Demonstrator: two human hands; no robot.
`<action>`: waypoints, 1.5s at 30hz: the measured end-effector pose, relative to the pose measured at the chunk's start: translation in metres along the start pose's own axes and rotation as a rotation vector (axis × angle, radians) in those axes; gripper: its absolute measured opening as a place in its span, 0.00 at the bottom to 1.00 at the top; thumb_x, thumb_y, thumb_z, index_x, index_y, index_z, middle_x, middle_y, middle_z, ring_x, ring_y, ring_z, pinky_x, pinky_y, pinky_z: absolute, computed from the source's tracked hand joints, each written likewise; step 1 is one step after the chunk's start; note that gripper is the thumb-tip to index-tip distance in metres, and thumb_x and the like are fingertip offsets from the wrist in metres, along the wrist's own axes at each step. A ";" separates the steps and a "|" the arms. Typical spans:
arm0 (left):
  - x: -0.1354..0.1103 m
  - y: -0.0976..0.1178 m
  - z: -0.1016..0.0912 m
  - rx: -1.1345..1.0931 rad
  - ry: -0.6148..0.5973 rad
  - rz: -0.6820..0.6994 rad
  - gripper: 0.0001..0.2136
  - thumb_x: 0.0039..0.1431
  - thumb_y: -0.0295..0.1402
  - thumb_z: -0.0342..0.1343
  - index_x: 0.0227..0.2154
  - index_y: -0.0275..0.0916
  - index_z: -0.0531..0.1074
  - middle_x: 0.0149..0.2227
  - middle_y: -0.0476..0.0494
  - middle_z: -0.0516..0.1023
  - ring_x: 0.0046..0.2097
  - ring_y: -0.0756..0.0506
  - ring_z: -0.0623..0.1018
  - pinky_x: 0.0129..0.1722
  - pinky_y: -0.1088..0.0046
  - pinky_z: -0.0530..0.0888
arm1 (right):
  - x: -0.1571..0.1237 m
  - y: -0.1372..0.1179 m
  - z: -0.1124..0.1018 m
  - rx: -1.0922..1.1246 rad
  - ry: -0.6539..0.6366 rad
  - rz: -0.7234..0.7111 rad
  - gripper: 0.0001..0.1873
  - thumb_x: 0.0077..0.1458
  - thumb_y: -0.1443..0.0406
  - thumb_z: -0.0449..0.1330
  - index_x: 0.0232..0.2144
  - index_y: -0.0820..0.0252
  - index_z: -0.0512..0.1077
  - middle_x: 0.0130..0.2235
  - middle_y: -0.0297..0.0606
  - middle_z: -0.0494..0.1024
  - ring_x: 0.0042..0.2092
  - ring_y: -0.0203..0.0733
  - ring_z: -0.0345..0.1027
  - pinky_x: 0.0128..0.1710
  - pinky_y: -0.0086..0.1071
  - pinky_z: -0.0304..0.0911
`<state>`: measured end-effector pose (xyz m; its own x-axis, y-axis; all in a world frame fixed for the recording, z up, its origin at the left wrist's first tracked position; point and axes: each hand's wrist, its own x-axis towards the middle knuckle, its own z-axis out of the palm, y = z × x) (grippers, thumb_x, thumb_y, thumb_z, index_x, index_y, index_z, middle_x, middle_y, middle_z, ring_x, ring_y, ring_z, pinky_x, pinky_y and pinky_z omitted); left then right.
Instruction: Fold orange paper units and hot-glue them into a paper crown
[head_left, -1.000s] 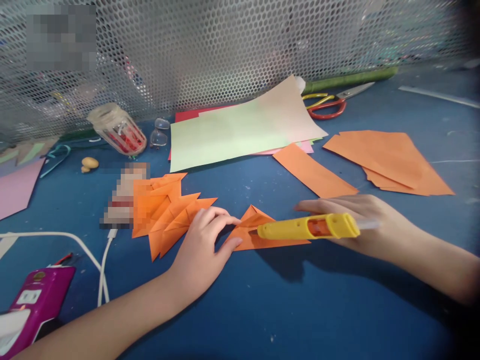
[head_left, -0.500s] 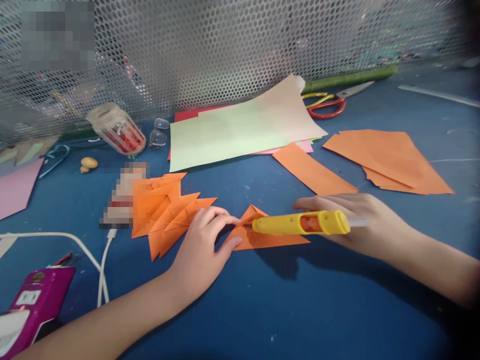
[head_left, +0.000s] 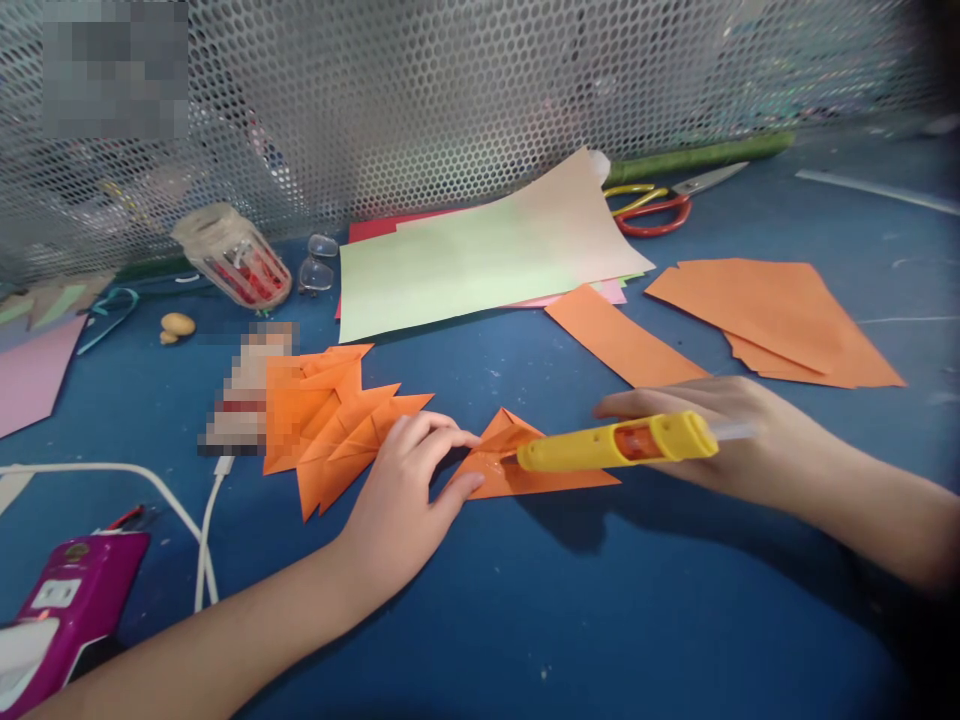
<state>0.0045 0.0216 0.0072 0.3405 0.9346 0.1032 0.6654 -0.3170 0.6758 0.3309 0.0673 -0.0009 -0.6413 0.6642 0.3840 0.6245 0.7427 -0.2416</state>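
Observation:
A yellow hot glue gun point(head_left: 607, 445) is in my right hand point(head_left: 739, 435), its fingers closed around the handle, which is mostly hidden. The nozzle points left, at a folded orange paper triangle point(head_left: 555, 485) lying on the blue table, and a shiny patch of glue shows on the paper by the tip. A clear glue stick sticks out of the gun's rear. My left hand point(head_left: 409, 500) pinches the triangle's left corner between thumb and fingers. Several folded orange pieces point(head_left: 345, 430) overlap just left of that hand.
Orange sheets point(head_left: 780, 315) and an orange strip point(head_left: 626, 335) lie to the right. Pale green paper point(head_left: 480, 265) and scissors point(head_left: 652, 212) lie behind. At left are a tipped jar point(head_left: 232, 260), a phone point(head_left: 255, 390) on a white cable point(head_left: 206, 530), and a purple power strip point(head_left: 90, 590).
My right hand and the glue gun have shifted slightly right, with the nozzle moving along the paper. Shiny glue now shows where the tip was. My left hand stays put.

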 end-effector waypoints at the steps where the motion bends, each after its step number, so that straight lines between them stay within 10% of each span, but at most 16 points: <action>1: 0.000 0.000 0.000 0.001 0.000 0.001 0.07 0.68 0.29 0.61 0.45 0.46 0.77 0.46 0.45 0.79 0.53 0.39 0.79 0.56 0.56 0.78 | 0.000 0.000 0.000 0.006 -0.003 -0.010 0.18 0.74 0.53 0.49 0.46 0.51 0.77 0.33 0.36 0.84 0.27 0.41 0.77 0.28 0.34 0.68; 45: -0.001 0.000 0.001 0.031 0.020 0.046 0.07 0.67 0.26 0.63 0.45 0.42 0.77 0.45 0.46 0.78 0.51 0.40 0.80 0.54 0.55 0.78 | 0.006 0.013 -0.020 -0.093 0.036 -0.121 0.09 0.72 0.56 0.57 0.40 0.51 0.72 0.28 0.31 0.82 0.22 0.37 0.73 0.22 0.31 0.65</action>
<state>0.0048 0.0200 0.0066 0.3586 0.9216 0.1484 0.6698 -0.3647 0.6467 0.3438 0.0793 0.0164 -0.6994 0.5653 0.4374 0.5832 0.8051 -0.1082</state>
